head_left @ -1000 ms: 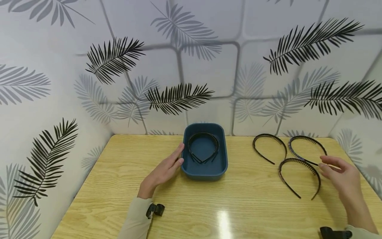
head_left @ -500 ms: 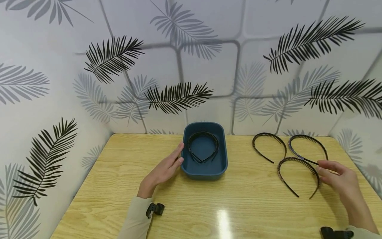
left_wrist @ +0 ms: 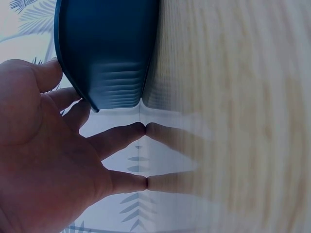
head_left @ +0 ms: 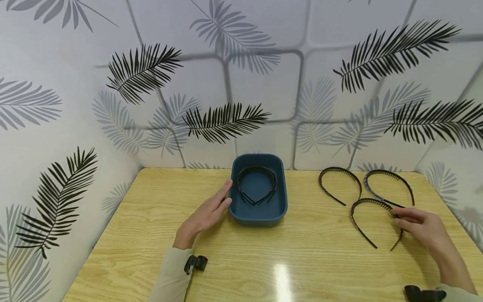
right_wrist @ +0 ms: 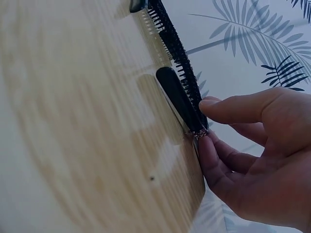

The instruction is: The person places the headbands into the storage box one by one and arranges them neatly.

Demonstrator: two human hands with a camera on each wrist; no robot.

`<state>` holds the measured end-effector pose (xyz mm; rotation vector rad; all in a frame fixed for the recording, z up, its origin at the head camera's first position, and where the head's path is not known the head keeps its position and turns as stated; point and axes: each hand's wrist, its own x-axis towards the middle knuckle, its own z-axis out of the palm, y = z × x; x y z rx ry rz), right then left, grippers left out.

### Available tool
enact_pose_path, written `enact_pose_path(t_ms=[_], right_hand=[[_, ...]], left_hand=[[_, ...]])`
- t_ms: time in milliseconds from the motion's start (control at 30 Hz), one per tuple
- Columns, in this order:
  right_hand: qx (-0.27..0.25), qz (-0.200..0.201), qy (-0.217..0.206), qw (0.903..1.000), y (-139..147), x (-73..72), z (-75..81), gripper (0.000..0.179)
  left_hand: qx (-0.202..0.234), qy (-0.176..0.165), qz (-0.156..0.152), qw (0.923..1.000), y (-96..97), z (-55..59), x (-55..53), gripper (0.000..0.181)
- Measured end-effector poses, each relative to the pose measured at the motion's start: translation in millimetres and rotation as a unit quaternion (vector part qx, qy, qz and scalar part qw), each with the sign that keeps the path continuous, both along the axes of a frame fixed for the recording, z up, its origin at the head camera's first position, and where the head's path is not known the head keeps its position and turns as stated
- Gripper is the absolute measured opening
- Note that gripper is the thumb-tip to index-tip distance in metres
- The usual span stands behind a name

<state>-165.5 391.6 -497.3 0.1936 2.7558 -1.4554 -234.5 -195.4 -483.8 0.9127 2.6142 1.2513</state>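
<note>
A blue box (head_left: 258, 221) stands near the back of the table with black headbands (head_left: 256, 167) inside. My left hand (head_left: 205, 216) rests its fairly straight fingers against the box's left side. In the left wrist view that hand (left_wrist: 53, 155) touches the rim of the box (left_wrist: 107, 48), and two fingertips meet the tabletop. At the right, my right hand (head_left: 424, 226) pinches the right arm of the front toothed headband (head_left: 367, 200) between thumb and fingers. The right wrist view shows the headband's dark end (right_wrist: 176, 90) beside the pinching hand (right_wrist: 277, 155).
Behind the front headband lie a black headband (head_left: 339, 169) and one with a bluish patterned side (head_left: 371, 192). The wooden table (head_left: 234, 268) meets a leaf-patterned wall covering (head_left: 264, 96) at the back and sides.
My right hand has moved left and slightly down onto the front headband's right arm, and that headband has shifted slightly left. The left hand and box have stayed in place.
</note>
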Motion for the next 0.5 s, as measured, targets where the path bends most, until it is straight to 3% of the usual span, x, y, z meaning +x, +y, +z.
enact_pose_path(t_ms=[267, 500], right_hand=[[0.005, 0.018, -0.036, 0.9992, 2.8, -1.8, 1.4, 0.042], [-0.036, 0.026, -0.003, 0.9990, 0.3, 1.9, 4.0, 0.032]], left_hand=[[0.002, 0.008, 0.000, 1.0000, 0.7, -0.2, 0.5, 0.060], [0.006, 0.005, -0.002, 1.0000, 0.8, 0.3, 0.5, 0.060]])
